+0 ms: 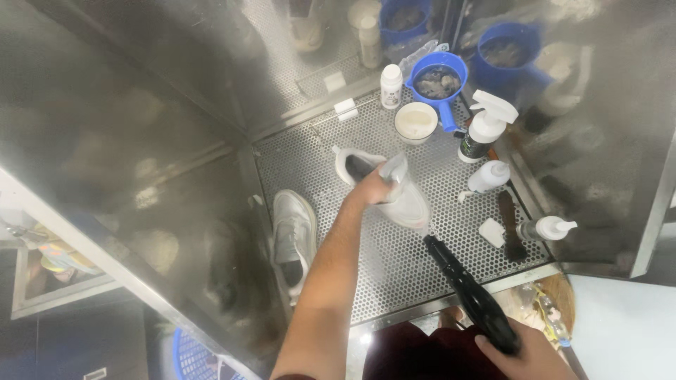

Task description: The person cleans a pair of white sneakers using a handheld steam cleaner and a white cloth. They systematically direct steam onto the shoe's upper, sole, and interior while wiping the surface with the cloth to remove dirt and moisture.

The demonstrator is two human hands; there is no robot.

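A perforated steel floor forms the base of the booth. Left of this floor and behind it rise polished steel walls, which carry blurred reflections. Right of it stands another steel wall. Below its front edge lies a blue basket.

Two shoes, four bottles

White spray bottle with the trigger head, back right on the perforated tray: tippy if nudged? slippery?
The spray bottle stands upright, tall and narrow with a bulky trigger head, so it probably tips easily if pushed high. Its smooth plastic may be slick in this wet-looking booth. The perforated tray likely gives its base some grip against sliding.
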